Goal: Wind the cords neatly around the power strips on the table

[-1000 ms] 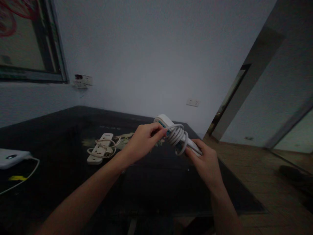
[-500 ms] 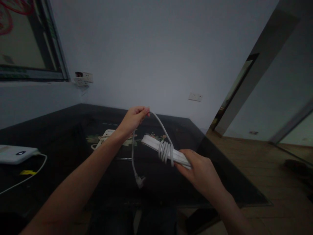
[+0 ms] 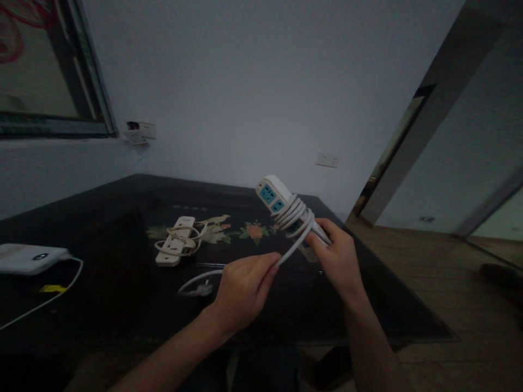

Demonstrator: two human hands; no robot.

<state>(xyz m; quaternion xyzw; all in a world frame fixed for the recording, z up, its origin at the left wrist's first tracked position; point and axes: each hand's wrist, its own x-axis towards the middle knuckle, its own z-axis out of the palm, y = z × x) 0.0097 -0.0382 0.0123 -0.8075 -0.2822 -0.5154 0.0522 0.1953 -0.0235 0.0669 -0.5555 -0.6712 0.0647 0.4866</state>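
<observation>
My right hand (image 3: 339, 258) grips the near end of a white power strip (image 3: 275, 197) with blue sockets, tilted up and away over the dark table (image 3: 102, 256). Its white cord (image 3: 296, 218) is coiled several times round the strip's middle. My left hand (image 3: 245, 286) pinches the free length of that cord just below the coils. The cord's plug (image 3: 202, 288) lies on the table to the left of my left hand.
A second cream power strip (image 3: 175, 247) with its cord looped on top lies on the table's flower pattern. A white device (image 3: 28, 258) with a cable sits at the left edge. Wall sockets (image 3: 139, 133), a window frame at the left and a wooden floor (image 3: 449, 294) at the right.
My left hand came down from above the strip to below it, drawing the cord round. The strip tipped up, its sockets now facing me, and the plug now rests on the table.
</observation>
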